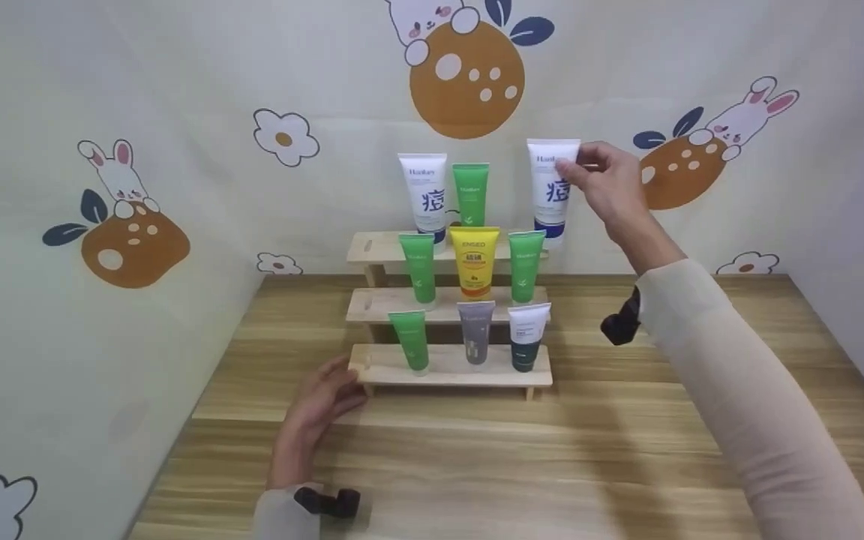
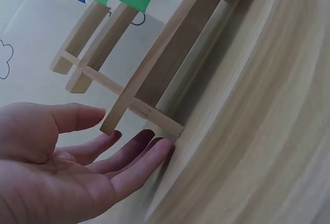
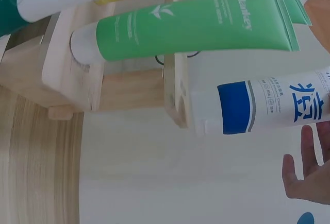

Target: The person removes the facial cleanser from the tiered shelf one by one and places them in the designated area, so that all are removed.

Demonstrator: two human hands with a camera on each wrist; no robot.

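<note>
Head view, from above: at the right end of a 3-step wooden stand's top board (image 1: 372, 247), 1 white-and-blue tube (image 1: 550, 189), pinched by its upper right edge between thumb and fingers of the right hand (image 1: 612, 180). Leftward and downward from those fingertips, most of the tube's length; long axis close to vertical, flat sealed end up, cap end down. In the right wrist view, cap end right beside the board's end; whether resting on wood or held just above, cannot tell. Farther left on the same board, across a gap, a small green tube (image 1: 471, 191), then a matching tube (image 1: 423, 191), 2 upright neighbours. In front, 1 step lower, a middle-step green tube (image 1: 526, 266), partly covering the pinched tube's foot. By judgement, most decisive: cap end against board end, with sideways room toward the small green tube. Much farther from all this, low at the left end of the bottom board (image 1: 443, 360), the left hand (image 1: 323, 401), gripping nothing, fingers loosely spread, thumb and fingertips around the board's corner; touching or just apart, cannot tell.
</note>
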